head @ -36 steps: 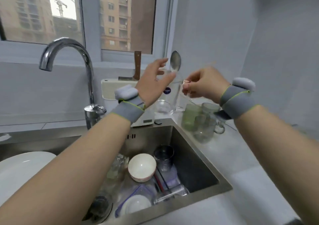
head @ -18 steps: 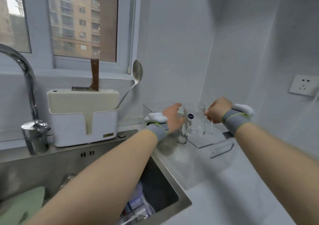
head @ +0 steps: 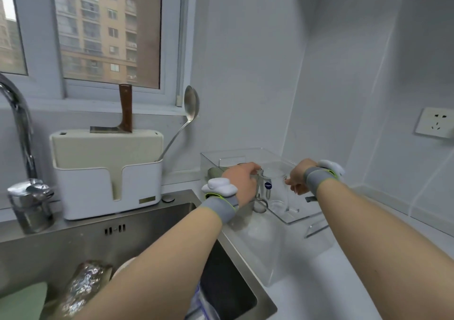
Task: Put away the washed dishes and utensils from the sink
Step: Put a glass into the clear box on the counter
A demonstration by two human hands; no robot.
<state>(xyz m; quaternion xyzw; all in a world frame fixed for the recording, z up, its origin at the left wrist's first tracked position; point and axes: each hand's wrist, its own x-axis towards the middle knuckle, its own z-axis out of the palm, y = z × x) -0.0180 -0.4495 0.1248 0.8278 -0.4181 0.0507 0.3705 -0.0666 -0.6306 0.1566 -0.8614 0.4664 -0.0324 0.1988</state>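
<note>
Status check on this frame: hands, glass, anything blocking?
Left hand curled on the glass rim, glass upright inside the clear bin. Right hand curled at its side, grip unclear. Green cup close behind, nothing blocking.

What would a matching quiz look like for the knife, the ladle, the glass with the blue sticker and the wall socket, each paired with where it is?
Things:
1 knife
2 ladle
3 glass
4 socket

Places:
A on the right wall
B inside the clear bin
C blade slotted into the top of the white holder
D handle in the holder's right end, bowl up by the window frame

Pairs: 1-C, 2-D, 3-B, 4-A
</note>
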